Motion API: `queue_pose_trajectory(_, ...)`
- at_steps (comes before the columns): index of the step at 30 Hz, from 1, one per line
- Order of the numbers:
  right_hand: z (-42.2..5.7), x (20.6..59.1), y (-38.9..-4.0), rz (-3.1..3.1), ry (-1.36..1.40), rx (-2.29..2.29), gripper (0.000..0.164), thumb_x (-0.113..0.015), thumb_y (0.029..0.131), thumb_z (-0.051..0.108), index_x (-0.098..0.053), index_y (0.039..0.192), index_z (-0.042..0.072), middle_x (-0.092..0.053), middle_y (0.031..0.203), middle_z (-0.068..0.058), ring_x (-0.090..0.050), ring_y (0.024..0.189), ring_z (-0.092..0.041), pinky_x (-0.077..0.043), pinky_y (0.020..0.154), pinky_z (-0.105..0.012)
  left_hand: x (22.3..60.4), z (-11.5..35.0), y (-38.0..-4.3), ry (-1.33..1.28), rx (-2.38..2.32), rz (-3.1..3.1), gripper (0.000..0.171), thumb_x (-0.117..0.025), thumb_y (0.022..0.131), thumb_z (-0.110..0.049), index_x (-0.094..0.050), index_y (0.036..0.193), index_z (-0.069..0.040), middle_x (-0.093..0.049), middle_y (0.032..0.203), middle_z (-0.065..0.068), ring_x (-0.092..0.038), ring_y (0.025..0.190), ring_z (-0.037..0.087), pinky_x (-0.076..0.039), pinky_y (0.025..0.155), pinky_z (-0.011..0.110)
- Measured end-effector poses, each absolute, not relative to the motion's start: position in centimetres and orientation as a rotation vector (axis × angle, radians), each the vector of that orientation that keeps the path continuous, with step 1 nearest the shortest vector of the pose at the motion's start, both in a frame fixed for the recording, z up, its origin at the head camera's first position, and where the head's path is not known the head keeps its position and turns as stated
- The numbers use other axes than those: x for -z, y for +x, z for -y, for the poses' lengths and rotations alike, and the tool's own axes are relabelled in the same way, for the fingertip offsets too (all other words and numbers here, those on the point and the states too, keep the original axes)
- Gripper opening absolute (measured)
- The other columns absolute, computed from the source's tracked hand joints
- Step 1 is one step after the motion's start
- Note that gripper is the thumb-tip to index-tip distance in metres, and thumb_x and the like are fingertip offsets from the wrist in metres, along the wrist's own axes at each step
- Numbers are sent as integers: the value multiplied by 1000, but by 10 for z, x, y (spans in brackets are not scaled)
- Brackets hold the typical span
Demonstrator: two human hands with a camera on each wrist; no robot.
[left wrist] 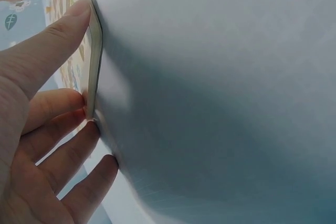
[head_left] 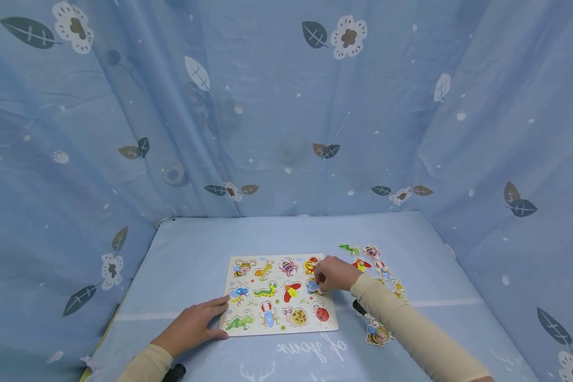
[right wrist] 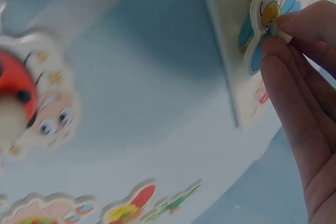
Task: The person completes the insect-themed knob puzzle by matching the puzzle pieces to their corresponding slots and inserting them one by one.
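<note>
A wooden knob puzzle board (head_left: 255,331) with printed insects lies on the table. My right hand (head_left: 336,273) is over its right edge, pinching a blue-winged insect piece (right wrist: 269,17) by its small knob between thumb and fingers. The piece is tilted and overlaps a printed blue-winged insect in the right wrist view. At the board's left edge is my left hand (head_left: 196,323), fingers spread. In the left wrist view its thumb (left wrist: 63,32) touches the board near a corner, and fingertips meet the side edge.
Several loose insect pieces lie right of the board, among them a green one (head_left: 348,248), a spider (head_left: 371,252) and a bee (head_left: 378,334). A ladybug piece (right wrist: 18,82) shows up close. Patterned blue curtains (head_left: 286,106) surround the table (head_left: 196,239).
</note>
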State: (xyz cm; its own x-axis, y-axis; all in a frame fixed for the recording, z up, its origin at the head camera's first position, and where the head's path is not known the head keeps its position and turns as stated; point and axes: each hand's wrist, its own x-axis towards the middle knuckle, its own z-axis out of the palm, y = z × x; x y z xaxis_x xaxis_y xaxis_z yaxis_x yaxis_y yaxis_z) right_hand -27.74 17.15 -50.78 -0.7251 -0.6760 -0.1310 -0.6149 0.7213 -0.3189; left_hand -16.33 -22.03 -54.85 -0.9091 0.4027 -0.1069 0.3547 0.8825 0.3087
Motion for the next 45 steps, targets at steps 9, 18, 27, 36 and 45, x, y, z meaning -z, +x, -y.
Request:
queue_pose_trajectory(9,-160,517,-278,-2694,-971,281,10,-78,79,9,-75,79,18,-65,73,13,-55,63,0,-49,58,-16,550,219,-165,591,-419,-2885,85,-72,69,-66,-59,136,-15,-49,149,-4,-54,131,24,-51,102,44)
queue_pose_trajectory(18,-160,517,-279,-2695,-945,281,10,-78,79,9,-76,79,19,-65,72,13,-55,63,-1,-50,58,-16,546,218,-165,574,-427,-2884,84,-76,69,-61,-59,136,-13,-49,149,-3,-53,131,25,-51,103,45)
queue_pose_trajectory(27,-155,520,-280,-2662,-856,194,11,-82,77,13,-75,75,21,-64,71,14,-56,64,-2,-52,60,-17,545,218,-164,591,-434,-2881,84,-74,69,-63,-59,135,-13,-49,149,-3,-54,131,24,-52,102,44)
queue_pose_trajectory(36,-154,516,-279,-2664,-851,235,10,-81,78,11,-75,77,19,-65,71,14,-56,63,-2,-51,60,-17,547,219,-166,575,-429,-2880,86,-74,68,-65,-60,135,-13,-49,148,-3,-54,131,25,-51,102,45)
queue_pose_trajectory(45,-156,517,-279,-2654,-876,280,10,-80,78,9,-75,78,18,-63,70,14,-55,63,-2,-49,57,-17,548,219,-166,568,-444,-2877,85,-75,67,-63,-60,135,-13,-49,148,-3,-54,131,25,-51,102,46)
